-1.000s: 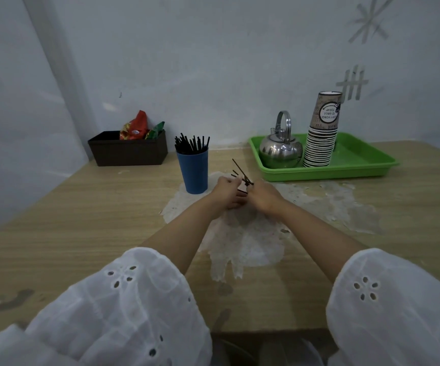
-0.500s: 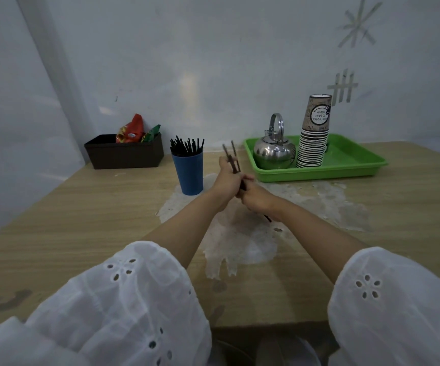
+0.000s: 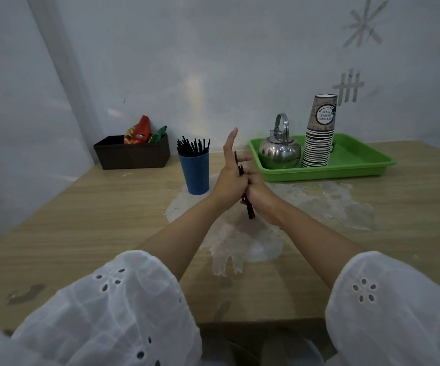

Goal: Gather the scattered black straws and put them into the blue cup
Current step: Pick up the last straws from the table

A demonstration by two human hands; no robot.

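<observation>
The blue cup (image 3: 194, 172) stands upright on the wooden table, left of my hands, with several black straws (image 3: 192, 147) sticking out of its top. A small bundle of black straws (image 3: 249, 210) is pressed between my two hands, above the table and roughly upright. My left hand (image 3: 231, 178) lies flat against the bundle with its fingers stretched upward. My right hand (image 3: 260, 194) is curled around the bundle from the right; the lower ends of the straws stick out below it. Most of the bundle's length is hidden by my palms.
A green tray (image 3: 356, 165) at the back right holds a steel kettle (image 3: 279, 150) and a stack of paper cups (image 3: 319, 138). A dark box (image 3: 131, 154) with snack packets stands at the back left. A worn pale patch (image 3: 240, 233) marks the table (image 3: 81, 233) under my hands.
Both hands have lifted the bundle off the table and turned it upright. My left hand's fingers have straightened upward against it.
</observation>
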